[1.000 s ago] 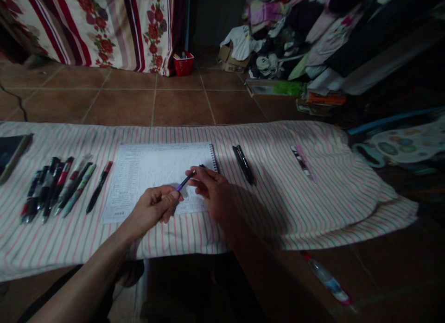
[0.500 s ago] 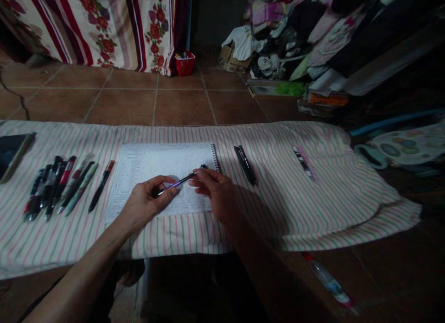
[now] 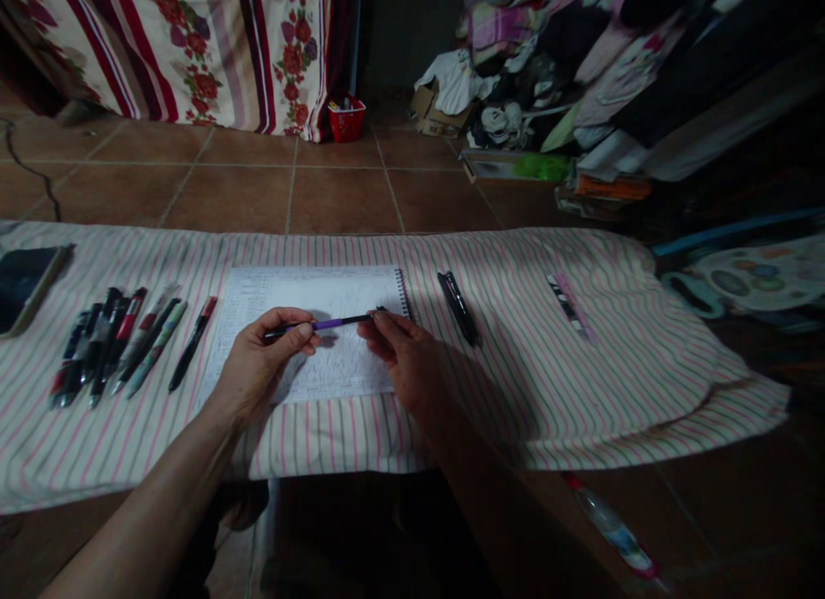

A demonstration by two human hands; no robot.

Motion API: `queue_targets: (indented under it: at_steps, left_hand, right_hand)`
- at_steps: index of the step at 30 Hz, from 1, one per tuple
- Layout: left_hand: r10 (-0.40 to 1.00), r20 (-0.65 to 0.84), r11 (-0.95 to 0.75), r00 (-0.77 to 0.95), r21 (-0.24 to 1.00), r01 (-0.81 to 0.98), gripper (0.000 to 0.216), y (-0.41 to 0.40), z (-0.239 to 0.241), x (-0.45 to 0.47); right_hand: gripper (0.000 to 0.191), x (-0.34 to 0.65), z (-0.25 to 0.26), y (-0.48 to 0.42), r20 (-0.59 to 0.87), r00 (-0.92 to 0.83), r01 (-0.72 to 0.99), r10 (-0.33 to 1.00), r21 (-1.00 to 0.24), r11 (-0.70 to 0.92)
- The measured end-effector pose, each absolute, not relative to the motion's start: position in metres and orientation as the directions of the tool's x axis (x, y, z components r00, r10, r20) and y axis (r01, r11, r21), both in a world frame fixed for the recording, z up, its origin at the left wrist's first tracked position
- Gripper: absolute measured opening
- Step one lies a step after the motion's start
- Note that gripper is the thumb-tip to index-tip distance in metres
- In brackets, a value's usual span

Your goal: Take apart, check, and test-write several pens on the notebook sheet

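A slim purple and black pen (image 3: pixel 330 323) is held level over the spiral notebook (image 3: pixel 309 287). My left hand (image 3: pixel 264 345) is closed around its left end, thumb on top. At the other end, the fingertips of my right hand (image 3: pixel 406 345) pinch the pen's thin dark tip. A small dark piece shows just above the right fingers; I cannot make out whether it belongs to the pen. The notebook lies flat beneath both hands, its pages covered in print and pen marks.
Left of the notebook lie a black pen with a red end (image 3: pixel 193 345), a group of several pens (image 3: pixel 113 345) and a dark phone-like slab (image 3: pixel 29 281). To the right are black pens (image 3: pixel 460 308) and pink and black-and-white sticks (image 3: pixel 571 308). Striped cloth (image 3: pixel 580 401) covers the table.
The pen has turned from slanting up rightward to nearly level. My left hand has risen slightly, and more of the purple part shows between the hands.
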State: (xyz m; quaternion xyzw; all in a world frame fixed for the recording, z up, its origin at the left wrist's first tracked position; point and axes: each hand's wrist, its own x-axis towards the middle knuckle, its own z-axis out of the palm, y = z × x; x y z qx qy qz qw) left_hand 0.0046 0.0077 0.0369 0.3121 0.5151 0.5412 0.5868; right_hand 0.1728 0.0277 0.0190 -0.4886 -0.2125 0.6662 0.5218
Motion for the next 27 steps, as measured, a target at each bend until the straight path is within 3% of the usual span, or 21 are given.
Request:
queue_targets:
  at_steps: [15,27]
  left_hand:
    - [0.966,-0.257,0.238,0.012,0.878,-0.415,0.019,0.0013,0.0416,0.0095]
    - [0.928,-0.372,0.255,0.016,0.605,-0.754,0.031,0.0054,0.0443,0.0135]
  right_hand:
    - [0.015,0.1725,0.0187,0.0295,-0.433,0.028,-0.549,0.901,-0.76,-0.348]
    - [0.011,0.1795,0.0222,0.0349,-0.472,0.054,-0.649,0.88,-0.686,-0.328]
